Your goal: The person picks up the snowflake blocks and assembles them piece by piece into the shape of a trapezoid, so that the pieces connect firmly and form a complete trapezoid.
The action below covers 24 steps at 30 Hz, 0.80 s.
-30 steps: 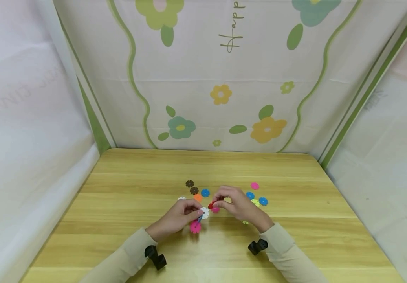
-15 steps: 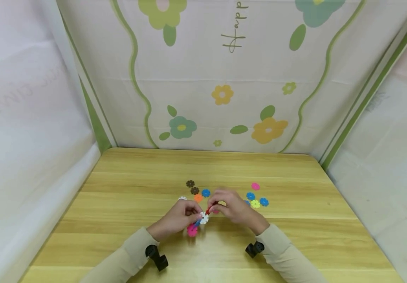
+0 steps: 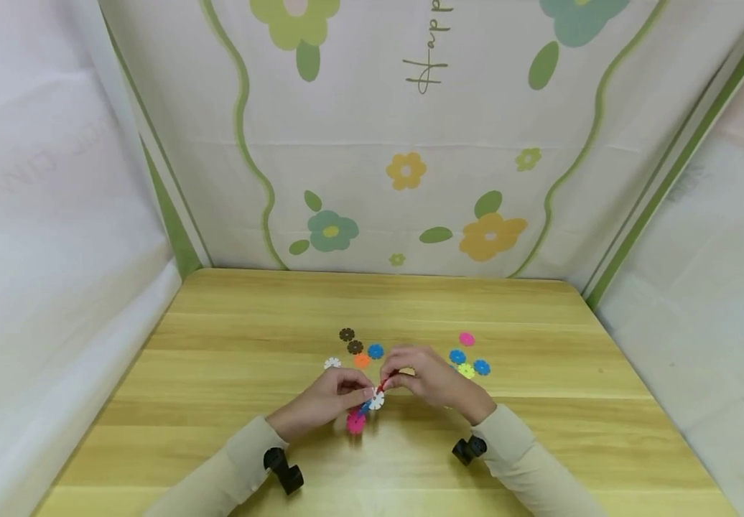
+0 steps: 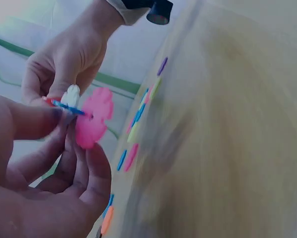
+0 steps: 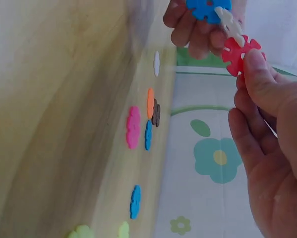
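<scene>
Red disc [image 5: 233, 56]: R grip [image 3: 433, 375] pinching it; L grip [image 3: 320, 402] pinching joined multicol. discs [image 4: 96, 121].

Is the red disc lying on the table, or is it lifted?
Lifted: the right hand pinches the red disc clear of the table, next to a white disc.

pink disc [image 4: 95, 121]; blue disc [image 5: 208, 12]; white disc [image 3: 378, 400]; red disc [image 5: 233, 53]; each touching next; notched; raised
</scene>
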### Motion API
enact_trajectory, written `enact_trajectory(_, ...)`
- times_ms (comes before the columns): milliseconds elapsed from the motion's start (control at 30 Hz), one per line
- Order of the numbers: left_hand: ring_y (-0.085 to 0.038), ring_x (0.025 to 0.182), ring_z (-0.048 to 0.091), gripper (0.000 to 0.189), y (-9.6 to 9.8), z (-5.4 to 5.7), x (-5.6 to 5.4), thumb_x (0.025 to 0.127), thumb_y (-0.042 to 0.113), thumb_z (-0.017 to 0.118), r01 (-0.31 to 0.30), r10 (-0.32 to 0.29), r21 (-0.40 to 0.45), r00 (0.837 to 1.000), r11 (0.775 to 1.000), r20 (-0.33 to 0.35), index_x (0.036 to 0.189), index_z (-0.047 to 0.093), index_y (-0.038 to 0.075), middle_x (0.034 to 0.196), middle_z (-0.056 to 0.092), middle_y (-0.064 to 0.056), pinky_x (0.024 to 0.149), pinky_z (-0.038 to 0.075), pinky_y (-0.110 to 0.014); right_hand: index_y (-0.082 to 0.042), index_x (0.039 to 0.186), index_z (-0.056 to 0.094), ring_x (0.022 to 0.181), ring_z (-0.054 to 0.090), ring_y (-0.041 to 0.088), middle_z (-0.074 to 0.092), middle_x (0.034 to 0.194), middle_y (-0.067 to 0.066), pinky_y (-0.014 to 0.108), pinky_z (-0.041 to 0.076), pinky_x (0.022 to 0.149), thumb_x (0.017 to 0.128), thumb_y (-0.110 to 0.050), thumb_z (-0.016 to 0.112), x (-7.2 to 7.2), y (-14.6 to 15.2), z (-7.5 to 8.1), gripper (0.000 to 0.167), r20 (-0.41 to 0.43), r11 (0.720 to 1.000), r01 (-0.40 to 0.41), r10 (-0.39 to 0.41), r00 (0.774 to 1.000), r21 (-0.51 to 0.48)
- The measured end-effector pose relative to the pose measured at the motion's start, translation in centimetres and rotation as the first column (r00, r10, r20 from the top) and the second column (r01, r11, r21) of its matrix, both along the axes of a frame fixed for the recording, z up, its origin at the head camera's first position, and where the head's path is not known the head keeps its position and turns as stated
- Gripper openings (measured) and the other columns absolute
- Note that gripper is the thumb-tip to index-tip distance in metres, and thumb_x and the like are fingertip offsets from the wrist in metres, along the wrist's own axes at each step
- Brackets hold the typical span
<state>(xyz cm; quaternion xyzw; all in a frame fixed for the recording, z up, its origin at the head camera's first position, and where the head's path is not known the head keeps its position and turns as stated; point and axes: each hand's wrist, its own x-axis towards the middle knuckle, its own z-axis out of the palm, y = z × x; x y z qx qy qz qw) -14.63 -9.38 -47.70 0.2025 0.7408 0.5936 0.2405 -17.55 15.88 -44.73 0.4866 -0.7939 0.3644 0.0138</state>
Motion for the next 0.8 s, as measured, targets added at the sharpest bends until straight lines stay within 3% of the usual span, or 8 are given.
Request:
enact_trajectory(100, -0.017, 0.109, 0.069, 0.033, -0.3, -0.1, -0.2, 0.107, 0.035, 0.064, 0.025, -0.026, 0.022, 0.999, 0.999, 0.025, 0.129, 0.073, 0.011, 0.123, 0.073, -0.006, 0.096, 0.058, -0.034, -0.017, 0.096, 0.076, 0.091, 0.065, 0.004, 0.073, 0.098, -0.002, 0.023, 0.059, 0.082, 0.097, -0.012, 0.073, -0.2, 0.2, 0.3, 0.006, 0.009, 0.999, -0.021, 0.02, 1.0, 0.032)
enact_trajectory(200, -0.018, 0.117, 0.069, 0.036, -0.4, -0.2, -0.3, 0.108, 0.034, 0.063, 0.054, -0.055, 0.031, 0.998, 0.998, 0.019, 0.135, 0.07, 0.011, 0.131, 0.071, -0.008, 0.1, 0.057, -0.033, -0.019, 0.097, 0.078, 0.091, 0.065, 0.003, 0.074, 0.099, -0.005, 0.023, 0.059, 0.083, 0.098, -0.016, 0.073, -0.4, 0.2, 0.3, 0.006, 0.018, 0.998, -0.04, 0.039, 0.999, 0.048)
enact_trajectory(500, -0.015, 0.112, 0.069, 0.032, -0.2, -0.7, -0.5, 0.109, 0.024, 0.062, 0.1, -0.102, 0.085, 0.994, 0.991, 0.028, 0.134, 0.068, 0.005, 0.134, 0.068, -0.024, 0.094, 0.057, -0.022, -0.02, 0.1, 0.08, 0.093, 0.068, 0.001, 0.075, 0.102, -0.009, 0.022, 0.06, 0.084, 0.099, -0.018, 0.072, -0.5, -0.7, 0.4, 0.008, 0.071, 0.995, -0.078, 0.074, 0.995, 0.064)
enact_trajectory(667, -0.019, 0.119, 0.067, 0.036, -1.4, -0.4, -0.8, 0.108, 0.028, 0.063, 0.071, -0.072, 0.054, 0.997, 0.996, 0.014, 0.137, 0.066, 0.007, 0.136, 0.068, -0.018, 0.099, 0.057, -0.026, -0.021, 0.108, 0.08, 0.095, 0.068, 0.001, 0.075, 0.106, -0.01, 0.029, 0.062, 0.085, 0.097, -0.019, 0.076, -0.8, -1.1, 0.8, 0.012, 0.088, 0.995, -0.029, 0.02, 0.996, 0.1)
enact_trajectory(800, -0.02, 0.123, 0.066, 0.043, -3.3, 0.4, -1.3, 0.107, 0.036, 0.064, -0.005, 0.005, 0.006, 1.0, 1.0, -0.011, 0.14, 0.064, 0.01, 0.139, 0.067, -0.014, 0.104, 0.056, -0.03, -0.014, 0.113, 0.079, 0.098, 0.07, 0.008, 0.077, 0.11, 0.001, 0.035, 0.062, 0.086, 0.096, -0.015, 0.079, -1.8, -1.7, 1.1, 0.018, 0.082, 0.99, 0.035, -0.047, 0.996, 0.138)
